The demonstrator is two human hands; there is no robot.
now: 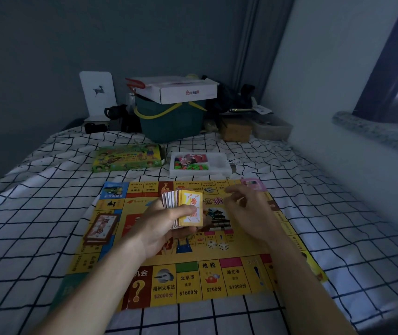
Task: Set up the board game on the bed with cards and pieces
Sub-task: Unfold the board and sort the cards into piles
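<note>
Cards in hand over the board game on the bed.

The left hand (pixel 169 221) grips a fanned stack of cards (pixel 188 210), yellow card foremost, above the yellow game board (pixel 193 281); the right hand (pixel 246 209) hovers beside it, fingers loosely curled, holding nothing visible. Beyond, a white tray (pixel 217 165) holds coloured pieces (small, mixed) beside the green game box (pixel 128 158). A green bin (pixel 171 122) carries a white carton (pixel 176 90). Grid-patterned sheet (pixel 36 213), grey wall.

Dim room; grey wall (pixel 48 44) behind a bed (pixel 36 213) in checked sheets; window sill (pixel 374 131) at right.
</note>
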